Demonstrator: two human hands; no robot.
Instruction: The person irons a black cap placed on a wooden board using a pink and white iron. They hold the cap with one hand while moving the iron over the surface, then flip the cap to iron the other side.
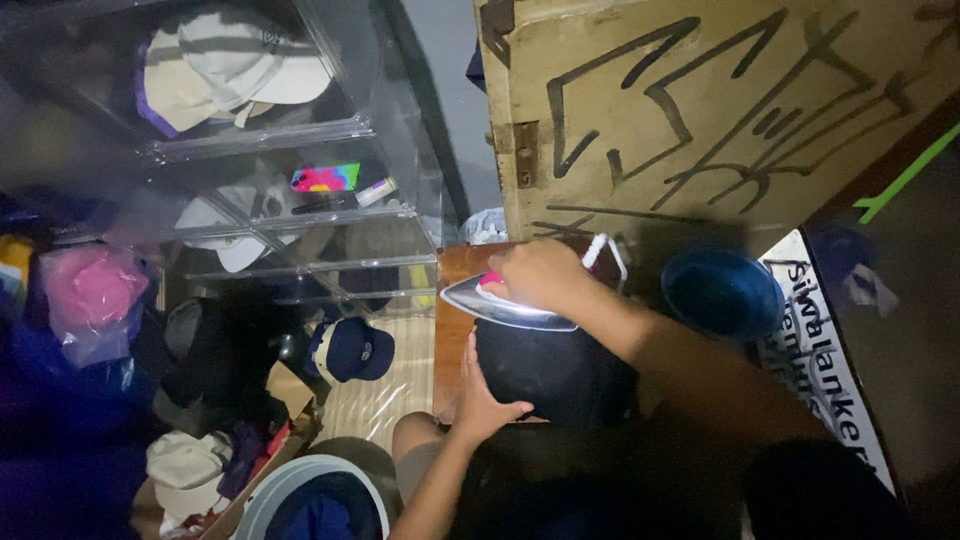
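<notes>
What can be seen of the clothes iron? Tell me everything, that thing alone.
The clothes iron has a shiny silver soleplate that catches the light, a pointed tip aimed to the left, and a pink body showing under the hand. It lies nearly flat, tilted slightly, on top of a rounded black cap. The right hand covers its handle in a closed grip, and a white cord loops up behind that hand. The left hand steadies the black cap from below, not touching the iron.

iron handle (492, 281) under right hand (540, 275), bucket (310, 500) cut off
</notes>
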